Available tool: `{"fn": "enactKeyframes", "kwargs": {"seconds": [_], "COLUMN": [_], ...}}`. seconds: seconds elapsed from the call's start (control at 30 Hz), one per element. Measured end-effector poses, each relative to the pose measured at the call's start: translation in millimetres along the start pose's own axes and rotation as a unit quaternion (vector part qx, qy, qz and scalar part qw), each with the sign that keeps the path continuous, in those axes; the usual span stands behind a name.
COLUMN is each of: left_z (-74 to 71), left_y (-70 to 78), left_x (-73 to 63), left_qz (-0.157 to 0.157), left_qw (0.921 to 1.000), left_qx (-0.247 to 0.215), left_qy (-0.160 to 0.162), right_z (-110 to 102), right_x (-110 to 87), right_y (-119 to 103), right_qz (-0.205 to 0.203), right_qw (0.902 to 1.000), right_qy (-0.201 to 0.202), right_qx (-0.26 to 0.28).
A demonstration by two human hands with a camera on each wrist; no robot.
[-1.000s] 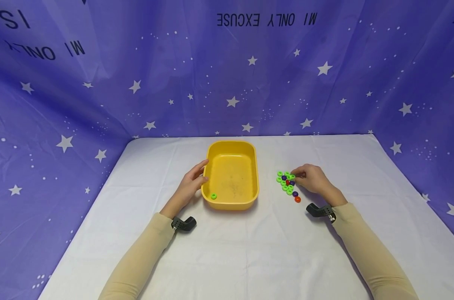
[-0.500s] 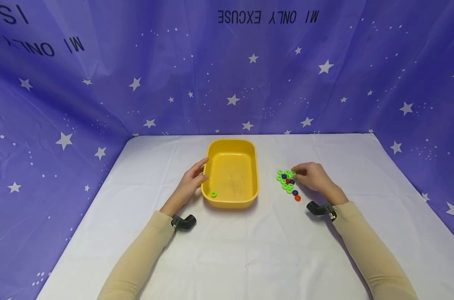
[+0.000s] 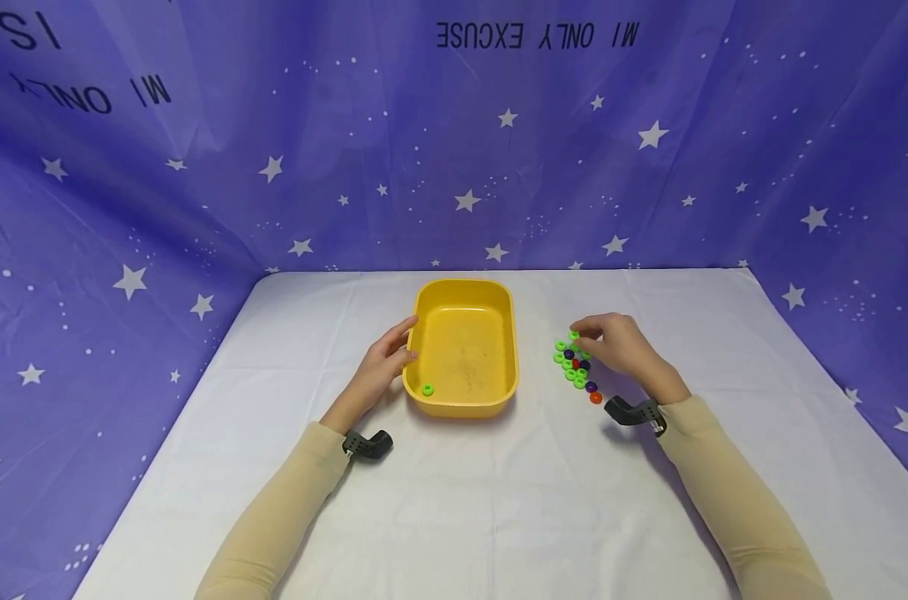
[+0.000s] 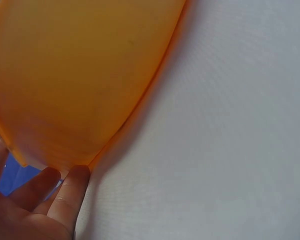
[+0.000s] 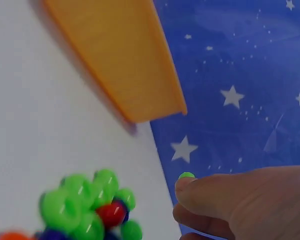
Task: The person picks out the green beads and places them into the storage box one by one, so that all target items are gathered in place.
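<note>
A green ring-shaped bead [image 3: 575, 336] is pinched between the thumb and fingertips of my right hand [image 3: 621, 345], above the bead pile; in the right wrist view only a sliver of the bead [image 5: 187, 175] shows past the thumb. Green, dark purple and red beads [image 3: 571, 375] lie bunched on the cloth just below that hand. My left hand [image 3: 377, 367] rests its fairly straight fingers against the left side of a yellow rectangular tub [image 3: 516, 350]. In the left wrist view, its fingertips [image 4: 79, 172] meet the tub's outer wall [image 4: 90, 75].
One green bead [image 3: 427, 390] lies in the tub's near-left corner. An orange-red bead [image 3: 596, 398] marks the near end of the pile. White cloth [image 3: 454, 500] covers the table, and a purple starry curtain [image 3: 461, 150] stands behind it and along both sides.
My right hand has lifted and shifted slightly left and away from me, with a green bead now in its fingertips. The left hand and the tub have stayed put.
</note>
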State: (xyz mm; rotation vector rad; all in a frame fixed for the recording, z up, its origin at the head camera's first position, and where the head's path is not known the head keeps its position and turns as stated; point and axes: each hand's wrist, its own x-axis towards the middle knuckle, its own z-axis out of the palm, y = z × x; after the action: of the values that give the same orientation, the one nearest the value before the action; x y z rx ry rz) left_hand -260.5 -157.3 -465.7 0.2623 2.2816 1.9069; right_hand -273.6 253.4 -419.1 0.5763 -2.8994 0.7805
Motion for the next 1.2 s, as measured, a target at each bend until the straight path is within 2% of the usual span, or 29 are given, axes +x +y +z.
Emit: {"fn": "enactKeyframes", "kwargs": {"seconds": [0.27, 0.5, 1.2], "left_z": [0.7, 0.7, 0.5], "left_y": [0.5, 1.3, 2.5], "left_x": [-1.0, -1.6, -1.7], "left_qz": [-0.002, 0.000, -0.006], "left_qw": [1.0000, 1.0000, 0.9999], "left_qx": [-0.003, -0.009, -0.008], "left_qy": [0.000, -0.001, 0.000], "right_z": [-3, -1, 40], "right_x": [19.5, 30.8, 56.5], "right_y": [-34, -72, -145], "right_qz": [-0.036, -0.047, -0.127], "right_qw": [0.9993, 0.9985, 0.9896], "right_qy": [0.006, -0.013, -0.055], "right_qx": [0.008, 0.026, 0.039]}}
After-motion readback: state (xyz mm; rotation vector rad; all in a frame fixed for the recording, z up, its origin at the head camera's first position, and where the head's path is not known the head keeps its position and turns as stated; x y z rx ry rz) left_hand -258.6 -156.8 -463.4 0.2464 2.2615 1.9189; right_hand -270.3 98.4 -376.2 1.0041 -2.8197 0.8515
